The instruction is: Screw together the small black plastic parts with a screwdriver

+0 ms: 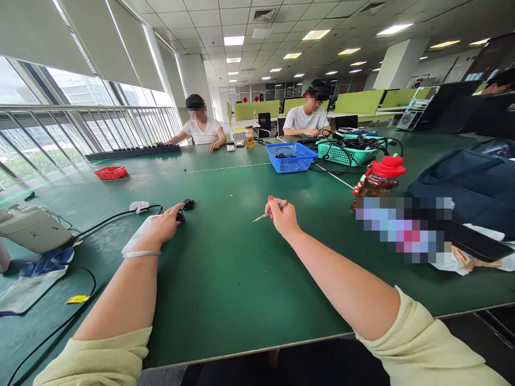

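Observation:
My left hand (163, 228) is low over the table on the left, its fingers closed about a small black part (181, 217); the thumb side is partly hidden. Just beyond the fingertips lies a second small black piece (189, 203). A white flat object (137, 238) shows beside and under my left wrist, and a black cable runs up to it. Near the middle, my right hand (284, 215) grips a slim screwdriver (260, 217) like a pen. Its thin tip points left and down, just above the green table (225, 289).
A blue basket (292, 161) and a green basket (348, 154) of cables stand ahead. On the right are a red-lidded bottle (378, 179) and a dark bag (466, 187). A red tray (111, 172) and a grey-white device (34, 228) are left. Two people sit opposite.

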### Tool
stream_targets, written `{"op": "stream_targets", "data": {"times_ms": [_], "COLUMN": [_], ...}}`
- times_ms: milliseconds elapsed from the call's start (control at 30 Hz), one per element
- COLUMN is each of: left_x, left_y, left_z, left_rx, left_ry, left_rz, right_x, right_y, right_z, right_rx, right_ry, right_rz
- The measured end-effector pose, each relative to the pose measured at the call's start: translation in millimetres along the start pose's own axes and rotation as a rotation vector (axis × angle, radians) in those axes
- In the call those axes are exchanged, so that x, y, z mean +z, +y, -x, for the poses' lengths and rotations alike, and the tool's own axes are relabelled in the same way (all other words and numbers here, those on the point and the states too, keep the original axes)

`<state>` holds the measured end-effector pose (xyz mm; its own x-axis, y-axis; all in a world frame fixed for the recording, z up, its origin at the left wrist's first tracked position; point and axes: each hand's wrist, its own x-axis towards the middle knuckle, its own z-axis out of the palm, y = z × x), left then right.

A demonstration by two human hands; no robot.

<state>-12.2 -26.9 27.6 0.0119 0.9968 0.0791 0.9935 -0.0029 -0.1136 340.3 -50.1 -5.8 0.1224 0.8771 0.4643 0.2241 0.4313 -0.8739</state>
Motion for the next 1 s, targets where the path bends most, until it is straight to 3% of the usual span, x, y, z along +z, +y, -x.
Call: {"op": "stream_targets", "data": {"times_ms": [400, 667, 1000], "left_x": [-1.3, 6.8, 19.2], "left_y": [12, 15, 12], "left_z": [-1, -8, -17], "left_rx": [-0.022, -0.039, 0.021], "left_ry": [0.025, 0.01, 0.097], "left_rz": [-0.024, -0.048, -0.051], "right_x": [0, 1, 1], "right_y": [0, 2, 2], "right_z": [1, 1, 1], "right_rx": [0.005, 0.025, 0.027], "right_ry": [-0.016, -0.013, -0.022], "right_rz": [-0.006, -0.028, -0.015]}}
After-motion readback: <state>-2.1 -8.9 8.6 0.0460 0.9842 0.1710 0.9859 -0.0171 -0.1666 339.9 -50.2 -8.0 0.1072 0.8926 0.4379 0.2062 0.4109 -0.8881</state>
